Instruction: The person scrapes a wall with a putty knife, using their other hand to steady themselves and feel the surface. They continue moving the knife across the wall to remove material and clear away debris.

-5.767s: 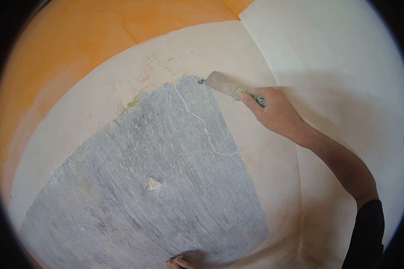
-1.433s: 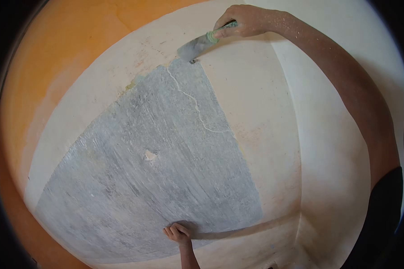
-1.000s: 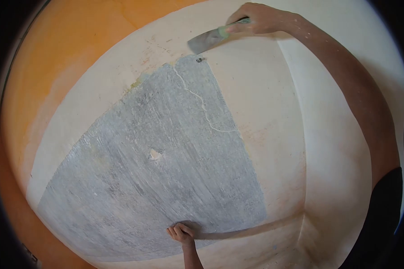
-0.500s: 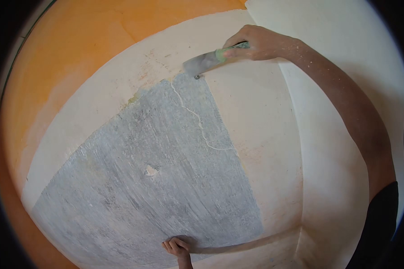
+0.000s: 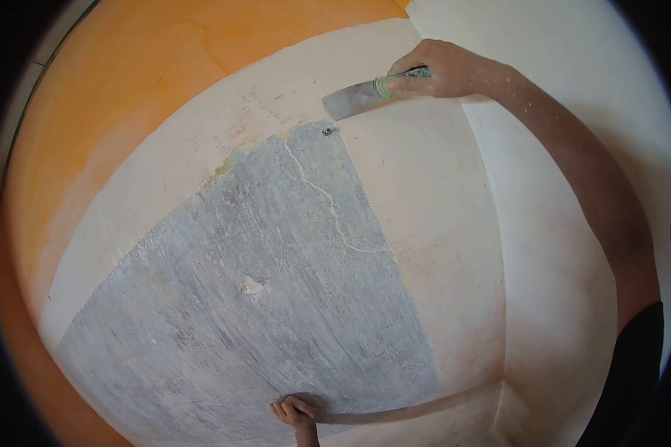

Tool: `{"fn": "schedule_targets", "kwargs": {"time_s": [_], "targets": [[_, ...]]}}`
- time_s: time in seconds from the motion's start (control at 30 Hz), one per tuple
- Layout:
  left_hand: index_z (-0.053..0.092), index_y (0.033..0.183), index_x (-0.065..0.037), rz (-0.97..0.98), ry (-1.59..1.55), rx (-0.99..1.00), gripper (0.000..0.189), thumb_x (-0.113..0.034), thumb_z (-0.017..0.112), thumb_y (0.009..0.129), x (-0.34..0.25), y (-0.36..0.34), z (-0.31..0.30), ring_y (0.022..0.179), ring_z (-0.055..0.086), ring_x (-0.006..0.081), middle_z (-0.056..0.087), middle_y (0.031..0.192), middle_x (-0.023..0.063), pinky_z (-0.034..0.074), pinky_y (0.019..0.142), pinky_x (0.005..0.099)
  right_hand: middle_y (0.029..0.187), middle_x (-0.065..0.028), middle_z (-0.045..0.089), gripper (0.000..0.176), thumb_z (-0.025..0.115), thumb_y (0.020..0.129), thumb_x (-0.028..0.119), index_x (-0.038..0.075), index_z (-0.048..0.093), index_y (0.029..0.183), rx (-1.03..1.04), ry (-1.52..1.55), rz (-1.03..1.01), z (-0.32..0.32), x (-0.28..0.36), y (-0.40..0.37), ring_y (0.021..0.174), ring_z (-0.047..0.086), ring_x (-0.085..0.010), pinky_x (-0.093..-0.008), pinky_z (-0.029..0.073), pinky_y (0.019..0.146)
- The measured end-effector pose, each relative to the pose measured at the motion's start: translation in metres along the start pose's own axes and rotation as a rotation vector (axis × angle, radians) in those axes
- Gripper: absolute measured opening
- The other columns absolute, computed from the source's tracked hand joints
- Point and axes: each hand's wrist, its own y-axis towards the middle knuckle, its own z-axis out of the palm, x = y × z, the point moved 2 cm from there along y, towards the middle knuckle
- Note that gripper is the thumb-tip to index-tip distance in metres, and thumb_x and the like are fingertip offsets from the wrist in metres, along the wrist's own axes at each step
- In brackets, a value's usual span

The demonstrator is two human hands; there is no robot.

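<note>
My right hand (image 5: 443, 68) grips the green handle of a putty knife (image 5: 354, 99). The wide metal blade lies against or just off the cream border, at the top corner of a grey-blue patch (image 5: 276, 223) on the wall. Just below the blade is a small dark spot (image 5: 329, 132) in the patch. Near the patch's lower edge, my left hand (image 5: 294, 411) rests on the wall with its fingers curled; whether it holds anything is hidden.
A cream band (image 5: 156, 186) borders the patch, with an orange area (image 5: 149, 67) beyond it. At the right, a white wall (image 5: 552, 246) meets the cream surface at a corner. The patch has a pale crack line and a chipped spot (image 5: 252, 284).
My right hand has moved slightly right with the putty knife, and the blade has shifted right and a little up from the patch's top corner. My left hand has hardly moved.
</note>
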Motion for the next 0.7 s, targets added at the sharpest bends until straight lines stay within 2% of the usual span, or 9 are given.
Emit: {"fn": "schedule_targets", "kwargs": {"time_s": [0.17,0.27,0.33,0.47,0.53,0.57,0.63,0.7], "targets": [[0.041,0.070,-0.007,-0.045,0.008,0.020,0.020,-0.005,0.046,0.088,-0.009,0.003,-0.001,0.061,0.037,0.0261,0.039,0.067,0.0087,0.030,0.061,0.0396,0.090,-0.0140,0.072,0.038,0.059,0.096,0.040,0.006,0.073,0.106,0.042,-0.022,0.010,-0.006,0.014,0.005,0.084,0.066,-0.0270,-0.0390,0.051,0.082],[0.040,0.069,-0.006,-0.014,0.029,0.023,0.020,-0.005,0.045,0.089,-0.003,0.004,-0.001,0.062,0.037,0.0263,0.038,0.068,0.0090,0.029,0.060,0.0396,0.087,-0.0143,0.072,0.038,0.058,0.097,0.040,0.007,0.074,0.105,-0.020,0.015,0.017,0.004,0.018,0.002,0.078,0.065,-0.0267,-0.0394,0.051,0.077],[0.040,0.069,-0.006,-0.027,0.038,0.027,0.021,-0.004,0.045,0.089,-0.001,-0.002,0.000,0.062,0.037,0.0265,0.038,0.068,0.0092,0.029,0.060,0.0397,0.081,-0.0144,0.071,0.038,0.059,0.096,0.041,0.006,0.074,0.103,0.038,0.036,0.078,0.004,0.012,0.000,0.071,0.063,-0.0269,-0.0396,0.051,0.073],[0.039,0.068,-0.006,-0.029,-0.004,0.019,0.024,-0.006,0.046,0.091,0.000,-0.004,0.002,0.062,0.036,0.0265,0.037,0.067,0.0088,0.028,0.060,0.0403,0.073,-0.0139,0.068,0.039,0.058,0.097,0.041,0.005,0.074,0.097,-0.056,0.149,-0.019,0.021,0.032,0.011,0.067,0.060,-0.0256,-0.0395,0.050,0.071],[0.038,0.067,-0.005,-0.049,0.011,0.021,0.026,-0.007,0.046,0.092,0.004,-0.003,-0.001,0.062,0.035,0.0266,0.037,0.067,0.0088,0.028,0.060,0.0407,0.078,-0.0121,0.069,0.038,0.055,0.098,0.039,0.006,0.073,0.096,0.133,0.032,0.087,0.018,0.050,0.011,0.071,0.065,-0.0219,-0.0394,0.053,0.072],[0.037,0.067,-0.005,-0.079,0.000,0.033,0.028,-0.009,0.046,0.093,-0.002,0.004,-0.002,0.062,0.035,0.0249,0.036,0.067,0.0084,0.028,0.060,0.0397,0.078,-0.0121,0.069,0.038,0.055,0.098,0.039,0.006,0.073,0.096,0.137,0.029,0.079,0.026,0.055,0.006,0.071,0.065,-0.0219,-0.0394,0.053,0.072],[0.037,0.066,-0.005,-0.120,-0.015,0.045,0.031,-0.011,0.047,0.095,-0.022,0.029,-0.006,0.062,0.035,0.0232,0.035,0.067,0.0081,0.027,0.059,0.0388,0.069,-0.0121,0.063,0.041,0.049,0.101,0.037,0.001,0.068,0.095,-0.065,0.279,0.149,0.050,0.064,-0.014,0.060,0.059,-0.0205,-0.0398,0.050,0.063],[0.047,0.070,0.000,-0.359,-0.252,0.093,0.025,-0.006,0.047,0.094,-0.050,0.088,-0.008,0.061,0.038,0.0214,0.043,0.070,0.0102,0.029,0.056,0.0350,0.063,-0.0107,0.058,0.042,0.041,0.105,0.038,0.000,0.059,0.098,-0.244,0.633,0.261,0.081,0.101,-0.035,0.053,0.055,-0.0186,-0.0364,0.047,0.054]]}}
